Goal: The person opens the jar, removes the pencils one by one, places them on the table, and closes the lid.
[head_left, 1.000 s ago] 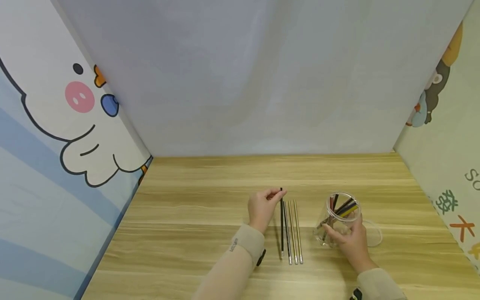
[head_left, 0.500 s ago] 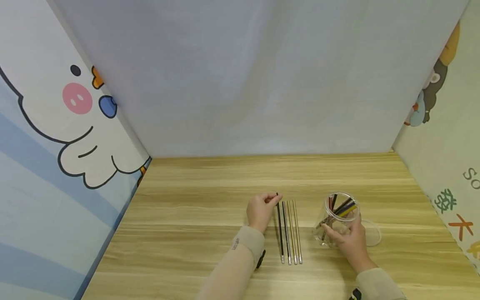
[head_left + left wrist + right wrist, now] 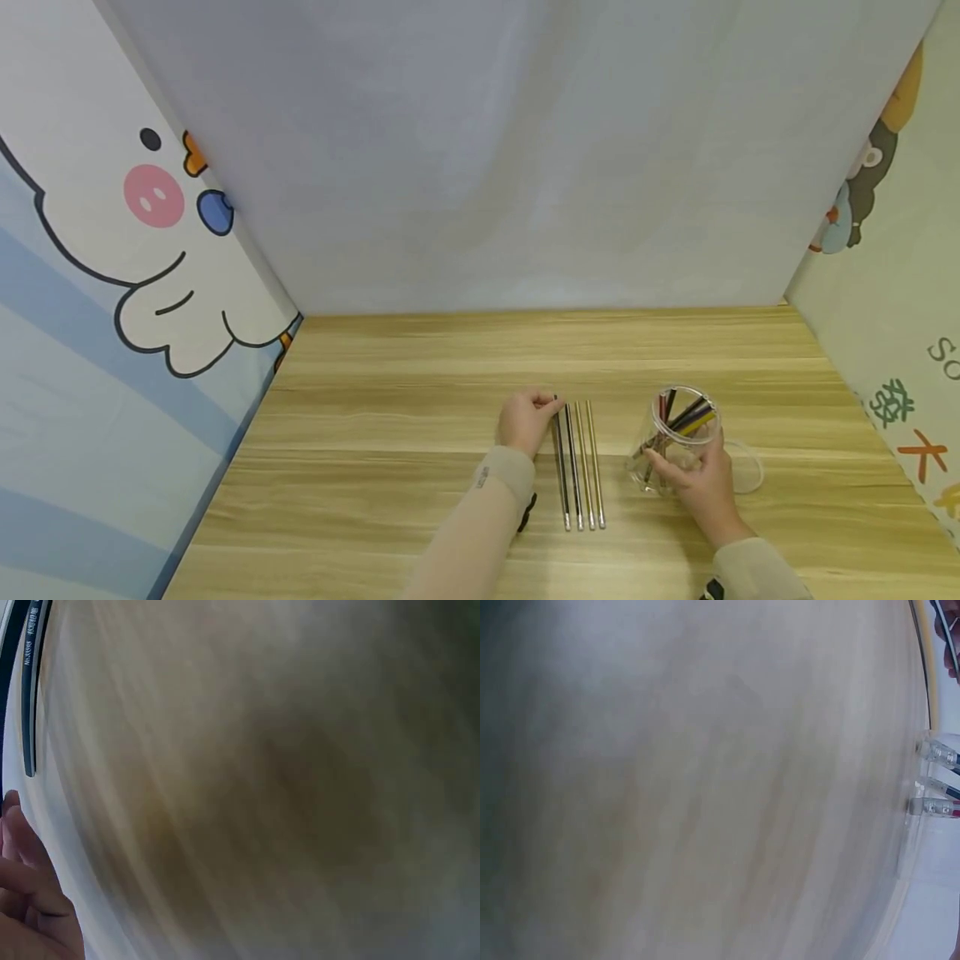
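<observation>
In the head view, my left hand [image 3: 525, 421] pinches the far end of a black pencil [image 3: 561, 479], the leftmost in a row. Beside it lie another dark pencil [image 3: 574, 471] and two gold pencils [image 3: 596, 467], roughly parallel, with silver ends toward me. The left wrist view catches my curled fingers [image 3: 34, 881] and a dark pencil [image 3: 30, 697] with white print. My right hand [image 3: 708, 487] grips a clear jar [image 3: 653, 417] around its side; several pencils [image 3: 686, 412] lean inside it. Ferruled pencil ends [image 3: 936, 806] show through the jar in the right wrist view.
A clear round lid [image 3: 748, 475] lies on the wooden table [image 3: 390, 433], just right of the jar. A grey-white panel [image 3: 480, 208] stands along the table's back edge. Cartoon-printed walls [image 3: 210, 275] flank both sides.
The black pencil's far end has come down and slightly left with my left hand, and the pencil now lies alongside the others. My right hand and the jar have stayed put.
</observation>
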A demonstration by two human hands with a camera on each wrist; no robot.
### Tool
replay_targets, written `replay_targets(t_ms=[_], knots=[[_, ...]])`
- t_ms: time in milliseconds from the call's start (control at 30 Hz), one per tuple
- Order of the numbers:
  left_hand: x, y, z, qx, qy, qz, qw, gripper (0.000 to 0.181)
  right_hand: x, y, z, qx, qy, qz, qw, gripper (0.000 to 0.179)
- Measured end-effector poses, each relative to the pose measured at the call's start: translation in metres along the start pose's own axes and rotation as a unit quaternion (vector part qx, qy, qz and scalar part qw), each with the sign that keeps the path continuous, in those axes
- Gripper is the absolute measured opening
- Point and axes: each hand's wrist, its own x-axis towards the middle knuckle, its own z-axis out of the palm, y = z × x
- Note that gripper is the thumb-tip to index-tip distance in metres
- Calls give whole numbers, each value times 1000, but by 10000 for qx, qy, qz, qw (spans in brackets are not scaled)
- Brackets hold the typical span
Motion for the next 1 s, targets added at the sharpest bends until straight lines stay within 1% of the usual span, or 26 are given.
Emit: replay_targets(t_ms=[267,400,567,767,1000], knots=[[5,-4,8,244,-58,-390,9989,20,0,2,0,-114,49,180,9998,77],[6,-4,9,383,-45,-408,9984,21,0,2,0,-183,52,242,9995,78],[6,-2,9,544,-89,-453,9974,21,0,1,0,-160,53,224,9996,78],[6,0,9,771,-80,-423,9961,22,-1,1,0,-176,38,218,9996,78],[7,-1,10,823,-92,-417,9957,20,-1,2,-1,-182,18,226,9996,78]])
